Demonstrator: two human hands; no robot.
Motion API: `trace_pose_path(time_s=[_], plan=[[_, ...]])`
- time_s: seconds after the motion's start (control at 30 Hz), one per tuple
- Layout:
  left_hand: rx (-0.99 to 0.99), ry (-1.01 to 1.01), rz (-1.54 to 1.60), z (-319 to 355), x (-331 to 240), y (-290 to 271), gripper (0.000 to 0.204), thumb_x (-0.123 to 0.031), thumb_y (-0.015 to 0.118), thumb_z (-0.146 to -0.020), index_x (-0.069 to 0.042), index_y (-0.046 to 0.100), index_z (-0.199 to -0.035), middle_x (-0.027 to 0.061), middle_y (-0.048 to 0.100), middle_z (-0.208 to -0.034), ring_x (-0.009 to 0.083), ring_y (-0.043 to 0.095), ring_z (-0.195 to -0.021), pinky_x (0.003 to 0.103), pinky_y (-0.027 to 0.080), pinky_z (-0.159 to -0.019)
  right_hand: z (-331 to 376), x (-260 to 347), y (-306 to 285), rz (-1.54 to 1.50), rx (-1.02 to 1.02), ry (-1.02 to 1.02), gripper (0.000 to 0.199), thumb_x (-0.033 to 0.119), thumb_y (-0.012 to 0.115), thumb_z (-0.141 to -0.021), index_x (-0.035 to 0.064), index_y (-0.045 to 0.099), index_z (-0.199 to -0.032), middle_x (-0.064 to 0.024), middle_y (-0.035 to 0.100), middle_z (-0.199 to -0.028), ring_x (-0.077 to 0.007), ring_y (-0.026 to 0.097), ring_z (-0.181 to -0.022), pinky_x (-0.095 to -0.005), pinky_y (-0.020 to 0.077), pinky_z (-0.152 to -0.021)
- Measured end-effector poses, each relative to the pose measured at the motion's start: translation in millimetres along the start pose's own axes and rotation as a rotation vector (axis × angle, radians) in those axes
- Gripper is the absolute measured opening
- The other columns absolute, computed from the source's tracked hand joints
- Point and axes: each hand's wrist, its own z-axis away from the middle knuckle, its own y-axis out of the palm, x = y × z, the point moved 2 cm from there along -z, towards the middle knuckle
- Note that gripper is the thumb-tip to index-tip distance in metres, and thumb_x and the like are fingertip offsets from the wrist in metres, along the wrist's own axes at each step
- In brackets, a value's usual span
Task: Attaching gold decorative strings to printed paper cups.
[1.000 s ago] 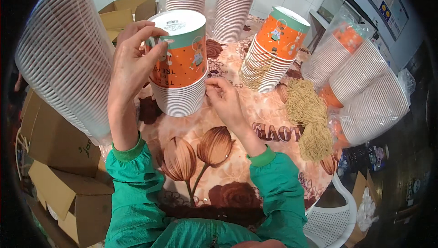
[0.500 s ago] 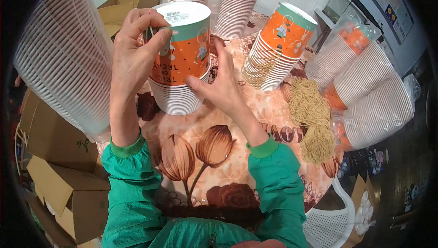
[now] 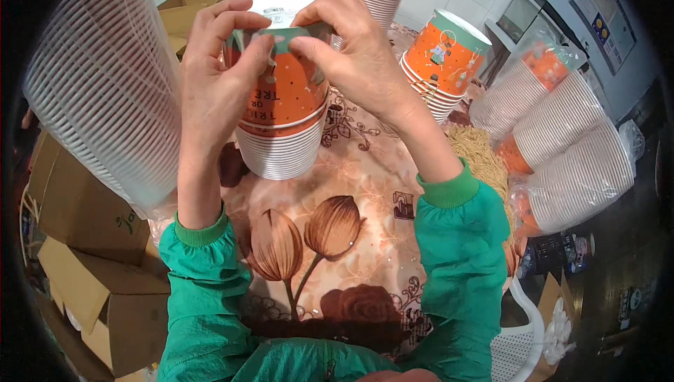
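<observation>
An orange and green paper bucket (image 3: 289, 94) is upside down at the top of a stack of nested white-rimmed buckets (image 3: 281, 156). My left hand (image 3: 216, 76) grips its upper left edge, thumb on the side and fingers over the white base. On the right side of that same edge my right hand (image 3: 359, 59) has a matching hold, the two thumbs close together. A thin orange band shows between the top bucket's rim and the rims below. To the right stands another upside-down bucket stack (image 3: 449, 55), with beige cords (image 3: 423, 89) against its side.
A bundle of beige cord (image 3: 477, 150) lies beside my right sleeve. Plastic-wrapped bucket stacks (image 3: 576, 178) rest along the right table edge. A tall wrapped stack (image 3: 102, 87) leans at left, above open cardboard boxes (image 3: 105, 277). A white chair (image 3: 516, 343) is at lower right.
My right hand has risen from the bucket's lower right side to its top edge and taken hold. The top bucket has lifted slightly, exposing an orange band under its rim.
</observation>
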Motion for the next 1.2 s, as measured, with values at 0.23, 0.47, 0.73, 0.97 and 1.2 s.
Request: trace_pose_path(time_s=[0.23,0.47,0.73,0.97,1.2], plan=[[-0.283,0.317,0.035,16,-34,15,0.019,0.004,0.067,-0.091,0.001,0.067,-0.11,0.0133,0.065,-0.116,0.0206,0.064,-0.11,0.03,0.053,-0.088,-16,-11,-30,-0.263,-0.138,0.155,0.019,0.006,0.077,-0.088,-0.0004,0.07,-0.104,-0.003,0.067,-0.099,-0.0105,0.065,-0.095,-0.0269,0.0541,-0.082],[-0.043,-0.135,0.438,26,-38,33,0.008,-0.004,0.063,-0.1,0.002,0.066,-0.105,0.0018,0.067,-0.091,0.008,0.066,-0.078,0.023,0.054,-0.072,21,-26,-55,-0.433,-0.303,0.411,0.018,0.008,0.076,-0.091,-0.0002,0.07,-0.106,-0.0042,0.071,-0.097,-0.0109,0.065,-0.089,-0.0266,0.0533,-0.081],[-0.03,-0.264,0.533,28,-24,39,0.008,-0.006,0.064,-0.1,0.002,0.066,-0.101,0.0007,0.068,-0.087,0.0054,0.064,-0.079,0.022,0.054,-0.072,93,-26,-61,-0.805,-0.531,0.661,0.016,0.008,0.072,-0.095,0.0028,0.065,-0.108,-0.0013,0.067,-0.096,-0.0089,0.063,-0.087,-0.0241,0.0533,-0.078],[0.032,-0.326,0.536,34,-15,56,0.013,-0.005,0.062,-0.099,0.003,0.064,-0.109,0.003,0.068,-0.091,0.0051,0.062,-0.077,0.022,0.052,-0.069,154,-17,-62,-0.803,-0.606,0.837,0.016,0.009,0.069,-0.098,0.0065,0.061,-0.111,0.0005,0.065,-0.103,-0.0045,0.06,-0.089,-0.0201,0.0486,-0.073],[0.466,-0.637,0.775,53,-18,87,0.024,-0.01,0.066,-0.097,0.006,0.063,-0.115,0.0024,0.069,-0.091,0.0074,0.063,-0.077,0.024,0.052,-0.069,223,-6,-76,-0.814,-0.641,0.794,0.015,0.006,0.063,-0.101,0.0047,0.055,-0.114,-0.0042,0.064,-0.111,-0.0094,0.061,-0.099,-0.0255,0.0509,-0.086]])
